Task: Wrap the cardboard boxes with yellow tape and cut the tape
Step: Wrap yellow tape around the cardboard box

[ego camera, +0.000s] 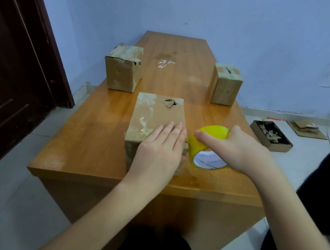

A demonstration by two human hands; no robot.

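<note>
Lying flat with the fingers stretched out and together, the left hand (159, 147) presses on the top of the nearest cardboard box (157, 115), which stands close to the near edge of the table (85, 134), about midway along it. The right hand (233, 149) is closed around the roll of yellow tape (210, 146), thumb on one side and fingers over the far side of the ring, just beside the box on its right; whether the roll touches the box or the table I cannot tell, because the two hands cover that place. The white inner core of the roll faces the camera.

Two more boxes stand further back: one box at the left edge (123, 68) and one box at the right edge (225, 84), well apart from each other, both with old pale tape on top (the left one looks torn at a corner). Between them a small shiny scrap (165, 63) lies on the wood; what it is I cannot make out.

On the floor to the right of the table there is an open tray (271, 135) with crumpled bits inside, and flat cardboard pieces (307, 129) behind it. A dark door (7, 69) fills the left side. A dark shape at the right border is cut off.
</note>
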